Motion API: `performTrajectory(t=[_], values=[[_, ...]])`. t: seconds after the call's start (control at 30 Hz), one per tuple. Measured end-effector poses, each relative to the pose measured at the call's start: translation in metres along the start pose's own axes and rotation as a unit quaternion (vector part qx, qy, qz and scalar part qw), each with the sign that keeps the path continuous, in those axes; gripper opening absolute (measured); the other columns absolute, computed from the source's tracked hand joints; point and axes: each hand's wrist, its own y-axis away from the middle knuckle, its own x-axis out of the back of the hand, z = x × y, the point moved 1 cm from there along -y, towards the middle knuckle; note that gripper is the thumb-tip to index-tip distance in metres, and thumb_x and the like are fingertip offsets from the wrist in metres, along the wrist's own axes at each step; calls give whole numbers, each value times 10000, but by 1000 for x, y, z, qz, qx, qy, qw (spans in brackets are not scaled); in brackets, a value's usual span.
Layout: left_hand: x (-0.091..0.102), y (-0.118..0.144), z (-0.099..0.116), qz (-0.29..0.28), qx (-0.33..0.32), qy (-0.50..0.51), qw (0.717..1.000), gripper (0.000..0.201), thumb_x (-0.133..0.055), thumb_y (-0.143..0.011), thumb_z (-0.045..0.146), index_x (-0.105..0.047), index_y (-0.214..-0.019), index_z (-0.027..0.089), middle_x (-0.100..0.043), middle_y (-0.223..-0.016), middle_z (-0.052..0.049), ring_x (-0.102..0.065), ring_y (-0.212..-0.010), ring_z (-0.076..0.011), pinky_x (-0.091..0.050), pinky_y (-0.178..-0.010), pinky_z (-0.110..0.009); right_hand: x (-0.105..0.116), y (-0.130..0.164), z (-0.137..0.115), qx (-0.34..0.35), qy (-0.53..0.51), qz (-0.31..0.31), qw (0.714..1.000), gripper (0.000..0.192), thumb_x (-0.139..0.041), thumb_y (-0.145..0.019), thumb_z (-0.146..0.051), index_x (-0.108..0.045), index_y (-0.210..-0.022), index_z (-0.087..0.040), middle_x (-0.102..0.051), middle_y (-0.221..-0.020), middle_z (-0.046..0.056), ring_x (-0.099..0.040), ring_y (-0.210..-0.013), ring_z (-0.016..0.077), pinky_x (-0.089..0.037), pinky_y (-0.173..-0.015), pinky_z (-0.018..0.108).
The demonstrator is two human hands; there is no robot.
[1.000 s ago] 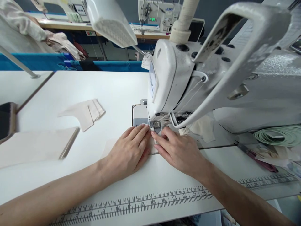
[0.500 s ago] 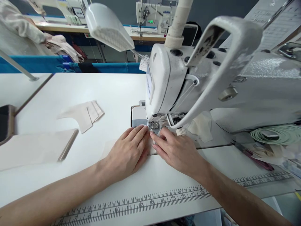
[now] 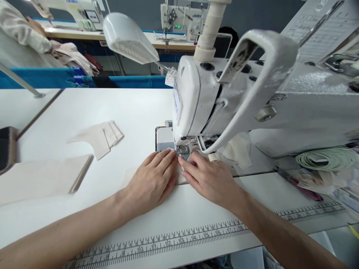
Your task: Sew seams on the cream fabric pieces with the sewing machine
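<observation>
My left hand (image 3: pixel 153 181) lies flat, fingers together, pressing a small cream fabric piece (image 3: pixel 127 175) onto the white table (image 3: pixel 117 108). Its fingertips reach the presser foot (image 3: pixel 183 150) of the white sewing machine (image 3: pixel 224 97). My right hand (image 3: pixel 211 179) lies flat beside it, fingers pointing at the presser foot from the right, also pressing the fabric. Most of the fabric is hidden under both hands.
A stack of cut cream pieces (image 3: pixel 98 136) lies to the left, with a larger cream pile (image 3: pixel 42 177) nearer me. A printed ruler (image 3: pixel 168 241) runs along the front edge. A lamp (image 3: pixel 129 37) hangs above. Pale green tape (image 3: pixel 328 158) lies at right. Other sewing machines (image 3: pixel 182 16) stand behind.
Both hands stay flat at the presser foot. Only the view has shifted slightly; the fabric's movement cannot be made out.
</observation>
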Motion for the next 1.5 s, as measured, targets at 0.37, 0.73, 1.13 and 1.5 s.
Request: performTrajectory(t=[0.37,0.73,1.13,1.5], values=[[-1,0,-1,5,2,-3,1000,423,-394,-959,258,-582,-1229,-8,-578,-1320,-205,-521,-1241,-337,-489,-1000,-481,-3,-8,47,-80,-37,92,992,386,-419,-984,-367,-671,-784,-155,-666,-661,50,-569,-547,146,-320,-481,260],[-1,0,-1,1,0,-10,1000,434,-402,-954,253,-581,-1242,-18,-587,-1310,-200,-531,-1228,-334,-506,-985,-469,-21,-11,53,-35,-47,210,976,318,-493,-942,-265,-662,-687,-177,-651,-592,-5,-513,-492,99,-277,-459,241],[0,0,-2,10,-13,-14,1000,417,-403,-951,241,-595,-1224,-8,-601,-1295,-190,-550,-1205,-326,-496,-989,-476,-17,-10,55,-55,-111,180,976,333,-522,-934,-332,-616,-653,-181,-624,-581,-5,-532,-539,108,-289,-492,235],[23,7,10,25,-22,25,999,292,-540,-908,239,-601,-1127,56,-638,-1173,-167,-589,-1075,-297,-521,-873,-441,14,0,32,78,-248,-88,962,180,-473,-942,-173,-653,-942,-172,-645,-866,24,-562,-702,122,-379,-611,250]])
